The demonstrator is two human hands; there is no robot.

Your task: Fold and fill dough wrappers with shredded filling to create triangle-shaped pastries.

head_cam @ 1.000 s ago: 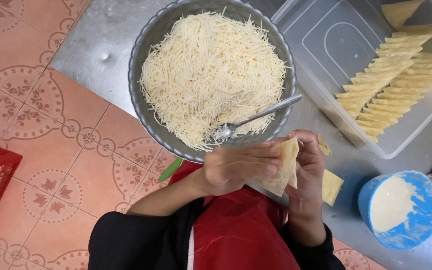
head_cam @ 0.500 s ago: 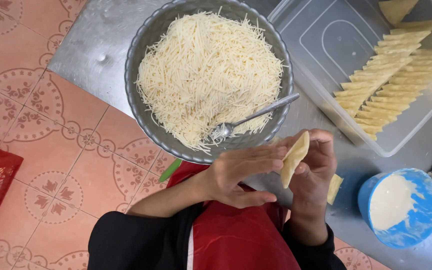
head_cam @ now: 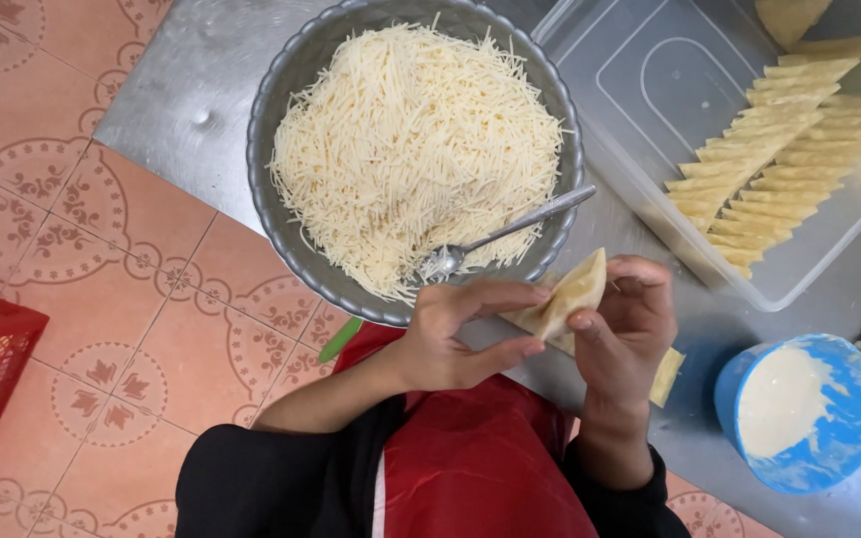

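Folded pastry wrapper (head_cam: pixel 572 291), centre-right of frame: pinched by right hand (head_cam: pixel 622 329) fingers, curled closed; left hand (head_cam: pixel 455 336) half-open, fingertips touching its edge.

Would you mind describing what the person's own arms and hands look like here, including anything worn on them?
Both hands are bare: no gloves, and no rings or watch that I can see. The left hand and right hand come out of black sleeves that seem pushed up, leaving the forearms uncovered. A red apron with a thin white edge lies between the arms.
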